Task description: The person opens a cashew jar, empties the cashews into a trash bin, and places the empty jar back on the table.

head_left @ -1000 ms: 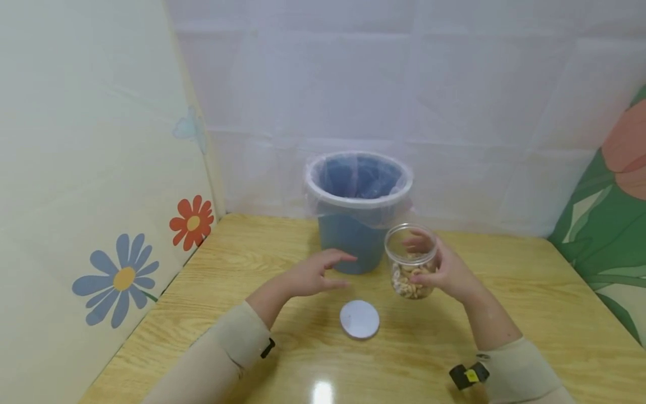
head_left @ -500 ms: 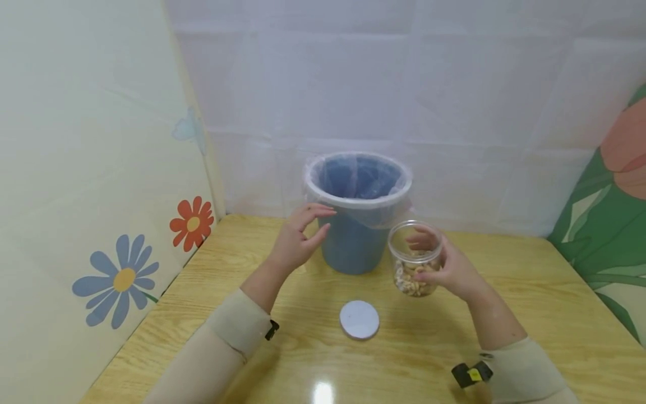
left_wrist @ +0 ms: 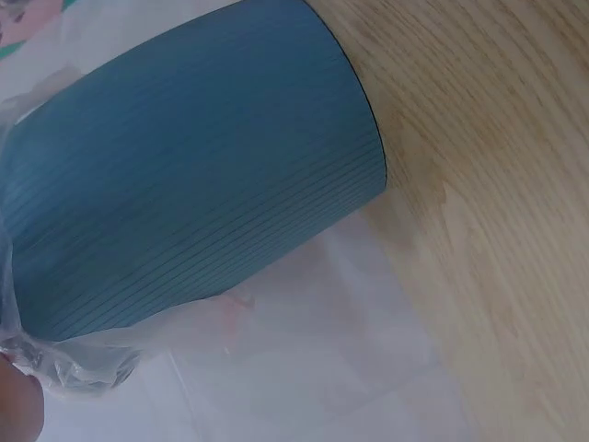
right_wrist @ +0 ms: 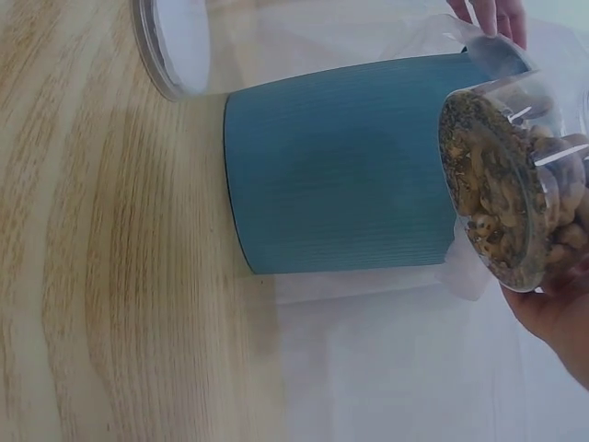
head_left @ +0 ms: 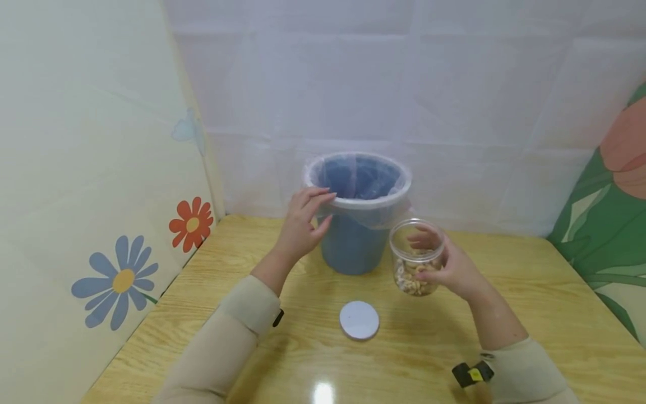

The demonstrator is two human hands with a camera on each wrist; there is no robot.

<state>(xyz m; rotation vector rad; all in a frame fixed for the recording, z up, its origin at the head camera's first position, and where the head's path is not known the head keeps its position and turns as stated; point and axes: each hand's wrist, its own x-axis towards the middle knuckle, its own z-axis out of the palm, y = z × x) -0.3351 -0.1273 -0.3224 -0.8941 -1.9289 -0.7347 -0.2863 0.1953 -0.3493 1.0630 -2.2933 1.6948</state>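
Observation:
My right hand [head_left: 456,272] grips a clear, lidless jar [head_left: 416,255] from its right side, held above the table. Pale tan, curled snack pieces [right_wrist: 492,198] fill the lower part, with brown crumbs at the bottom in the right wrist view. My left hand [head_left: 303,224] is at the front left of a blue trash bin [head_left: 350,241], its fairly straight fingertips right at the white rim [head_left: 360,203] and the thumb lower, outside the bin. A thin clear bag [left_wrist: 83,364] lines the bin and folds over the rim.
A round white lid [head_left: 359,320] lies on the wooden table [head_left: 404,359] in front of the bin. Behind the bin hangs a white sheet [head_left: 313,84]. A flower-printed wall panel [head_left: 121,168] borders the left side, another panel [head_left: 600,235] the right.
My left hand has moved up and away from beside the lid to the bin's rim. The right hand has shifted slightly right and up with the jar.

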